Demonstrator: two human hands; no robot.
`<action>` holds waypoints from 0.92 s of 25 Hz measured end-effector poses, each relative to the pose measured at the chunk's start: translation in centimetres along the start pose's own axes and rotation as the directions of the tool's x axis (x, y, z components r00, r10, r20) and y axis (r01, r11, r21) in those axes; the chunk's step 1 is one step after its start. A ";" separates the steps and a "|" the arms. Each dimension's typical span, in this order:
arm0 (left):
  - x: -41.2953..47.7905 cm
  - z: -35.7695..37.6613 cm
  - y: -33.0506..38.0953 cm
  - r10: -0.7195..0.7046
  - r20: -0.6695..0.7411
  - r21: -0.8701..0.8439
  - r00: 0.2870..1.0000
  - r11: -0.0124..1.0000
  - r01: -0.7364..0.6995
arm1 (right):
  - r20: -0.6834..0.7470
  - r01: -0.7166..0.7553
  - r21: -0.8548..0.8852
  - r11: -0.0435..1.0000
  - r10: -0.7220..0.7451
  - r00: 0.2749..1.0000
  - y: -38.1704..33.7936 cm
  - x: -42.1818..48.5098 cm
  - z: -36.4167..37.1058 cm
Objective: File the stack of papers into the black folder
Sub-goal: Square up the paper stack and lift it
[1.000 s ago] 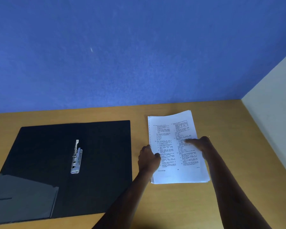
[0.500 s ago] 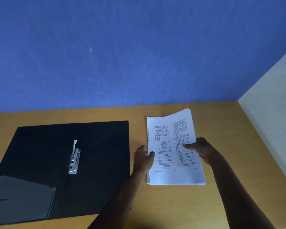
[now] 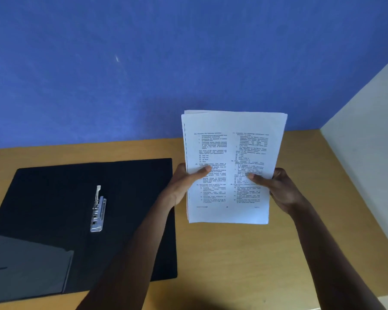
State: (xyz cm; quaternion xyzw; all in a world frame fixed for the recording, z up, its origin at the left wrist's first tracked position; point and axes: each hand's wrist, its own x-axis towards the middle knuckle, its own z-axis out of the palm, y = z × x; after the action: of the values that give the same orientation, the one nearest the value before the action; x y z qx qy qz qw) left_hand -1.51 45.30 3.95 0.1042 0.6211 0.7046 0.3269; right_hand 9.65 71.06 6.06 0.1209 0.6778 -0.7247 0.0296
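Note:
The stack of papers (image 3: 230,151), white sheets with two columns of print, is held up off the table and tilted toward me. My left hand (image 3: 184,184) grips its left edge, thumb on the front page. My right hand (image 3: 276,186) grips its right edge the same way. The black folder (image 3: 54,198) lies open and flat on the table to the left of the papers. A metal clip mechanism (image 3: 98,211) sits at the folder's middle, its lever raised. My left forearm crosses over the folder's right edge.
The wooden table (image 3: 233,253) runs along a blue wall (image 3: 143,63) at the back. A pale side wall (image 3: 367,164) bounds it on the right. A grey pocket flap (image 3: 25,267) lies at the folder's near left corner.
Both hands closed on the papers' side edges and lifted the stack from flat on the table to upright in the air. The folder has not moved.

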 end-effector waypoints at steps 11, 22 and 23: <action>-0.3 1.9 -1.6 0.237 -0.261 0.062 0.936 0.972 -0.229 | -0.162 0.171 0.088 0.981 -0.156 0.975 2.4 -0.4 2.0; 0.6 1.2 -0.4 0.185 -0.137 0.154 0.973 0.974 -0.163 | -0.246 0.132 0.011 0.991 -0.126 0.961 2.6 -0.6 2.4; 0.7 1.1 -0.2 0.186 -0.117 0.155 0.976 0.974 -0.167 | -0.246 0.138 0.009 0.990 -0.131 0.960 2.5 -0.6 2.4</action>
State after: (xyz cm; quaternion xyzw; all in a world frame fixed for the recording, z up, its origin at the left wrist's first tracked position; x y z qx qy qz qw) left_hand -1.37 46.65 3.82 0.1358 0.6788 0.6894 0.2131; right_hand 10.45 68.42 3.90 0.1636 0.6734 -0.7132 -0.1052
